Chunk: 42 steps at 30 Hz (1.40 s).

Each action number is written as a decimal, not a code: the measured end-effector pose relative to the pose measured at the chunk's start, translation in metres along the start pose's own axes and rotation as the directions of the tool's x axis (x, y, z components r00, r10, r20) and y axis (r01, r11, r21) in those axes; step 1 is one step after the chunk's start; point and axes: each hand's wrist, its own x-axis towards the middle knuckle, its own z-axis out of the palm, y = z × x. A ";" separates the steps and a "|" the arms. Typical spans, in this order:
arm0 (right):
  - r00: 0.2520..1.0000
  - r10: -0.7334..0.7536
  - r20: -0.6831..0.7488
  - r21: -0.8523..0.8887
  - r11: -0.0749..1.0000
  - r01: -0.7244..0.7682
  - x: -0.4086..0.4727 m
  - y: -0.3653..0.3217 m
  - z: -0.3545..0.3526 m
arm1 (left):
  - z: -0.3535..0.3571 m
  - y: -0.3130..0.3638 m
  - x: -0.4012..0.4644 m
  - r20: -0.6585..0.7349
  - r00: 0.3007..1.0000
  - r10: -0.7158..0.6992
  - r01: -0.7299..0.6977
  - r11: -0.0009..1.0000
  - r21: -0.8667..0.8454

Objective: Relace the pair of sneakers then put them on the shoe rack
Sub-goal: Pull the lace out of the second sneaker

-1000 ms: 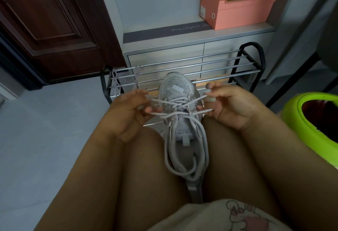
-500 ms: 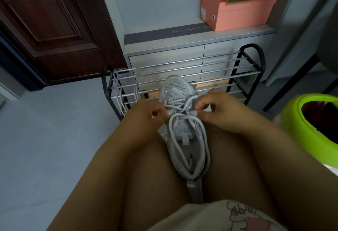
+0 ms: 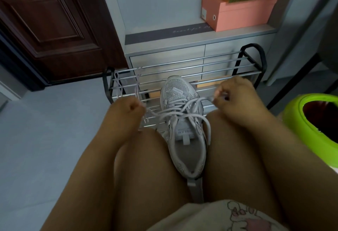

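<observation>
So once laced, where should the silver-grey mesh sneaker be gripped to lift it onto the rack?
Probably the heel collar of the silver-grey mesh sneaker, from above: it sits wedged between the thighs, toe toward the chrome-bar shoe rack, leaving only the open collar exposed.

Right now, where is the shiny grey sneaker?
In the head view, the glittery grey mesh sneaker sits centre, wedged between the person's knees, toe toward the metal shoe rack.

Green bin (image 3: 300, 121) cut off right
</observation>
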 end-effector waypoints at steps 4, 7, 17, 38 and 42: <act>0.984 -0.179 0.027 0.050 0.983 0.177 -0.007 -0.016 0.013 | 0.018 0.006 0.001 0.010 0.987 0.159 -0.159 0.987 -0.029; 0.969 -0.206 0.135 0.114 0.975 0.192 -0.007 -0.024 0.020 | 0.031 0.000 0.003 0.098 0.961 0.257 -0.266 0.960 0.092; 0.969 -0.037 0.244 0.335 0.941 -0.049 -0.010 -0.034 0.028 | 0.038 -0.001 0.007 0.224 0.954 0.200 -0.195 0.980 -0.047; 0.977 0.179 0.119 0.483 0.849 -0.215 -0.008 -0.032 0.018 | 0.020 0.012 -0.001 0.044 0.993 0.108 -0.104 0.990 -0.097; 0.980 0.060 0.190 0.289 0.951 -0.115 -0.013 -0.035 0.022 | 0.034 0.017 -0.003 0.180 0.956 0.231 -0.251 0.963 0.096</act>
